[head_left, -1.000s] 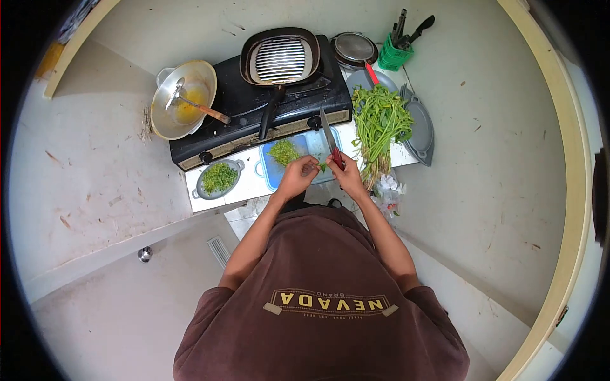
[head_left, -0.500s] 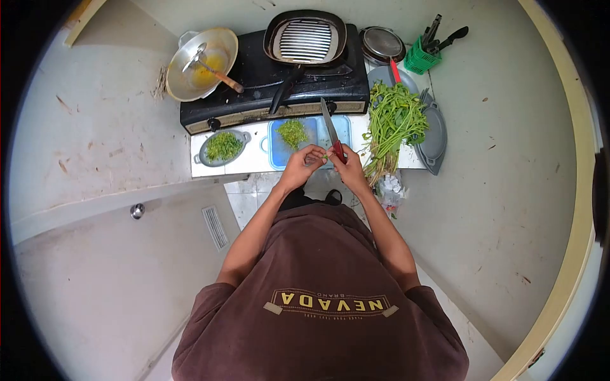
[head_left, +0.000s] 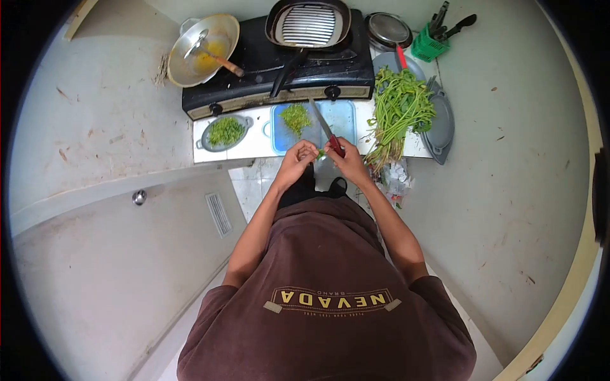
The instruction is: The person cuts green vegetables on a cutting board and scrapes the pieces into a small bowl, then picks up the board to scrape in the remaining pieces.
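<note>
My right hand [head_left: 347, 160] is closed on the red handle of a knife [head_left: 328, 129], whose blade points up and to the left over the blue cutting board [head_left: 340, 117]. Beside it my left hand [head_left: 298, 159] has its fingers pinched together, and a small bit of green [head_left: 321, 153] shows between the two hands; what exactly the left fingers hold is too small to name. Chopped greens [head_left: 295, 119] lie on the board's left half. More chopped greens [head_left: 226, 131] fill a small grey oval dish [head_left: 204, 141] at the left.
Behind the board stands a black stove [head_left: 254, 47] with a grill pan [head_left: 307, 25] and, at its left, a wok [head_left: 184, 66] holding a ladle. Long-stemmed greens [head_left: 403, 108] lie at the right near a grey plate [head_left: 443, 130]. A green basket [head_left: 428, 48] holds knives.
The view has shifted, so the stove and counter sit slightly higher. Both hands stay close together near the counter's front edge, and the knife remains in my right hand.
</note>
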The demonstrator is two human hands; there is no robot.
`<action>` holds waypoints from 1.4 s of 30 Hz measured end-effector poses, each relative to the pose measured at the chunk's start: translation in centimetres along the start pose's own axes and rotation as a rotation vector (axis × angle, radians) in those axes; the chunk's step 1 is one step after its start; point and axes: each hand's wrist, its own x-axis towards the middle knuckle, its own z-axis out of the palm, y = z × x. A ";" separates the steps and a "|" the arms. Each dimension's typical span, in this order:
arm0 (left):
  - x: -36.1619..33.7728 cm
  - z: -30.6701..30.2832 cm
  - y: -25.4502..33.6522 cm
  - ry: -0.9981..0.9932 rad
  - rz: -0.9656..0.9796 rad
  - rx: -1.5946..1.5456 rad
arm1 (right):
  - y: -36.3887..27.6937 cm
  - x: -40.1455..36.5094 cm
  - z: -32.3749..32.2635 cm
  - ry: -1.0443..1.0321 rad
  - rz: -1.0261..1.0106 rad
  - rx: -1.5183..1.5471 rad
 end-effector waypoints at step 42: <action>1.5 -8.4 -1.4 -0.187 -0.348 -0.363 | 2.4 2.5 10.0 0.299 -0.117 -0.038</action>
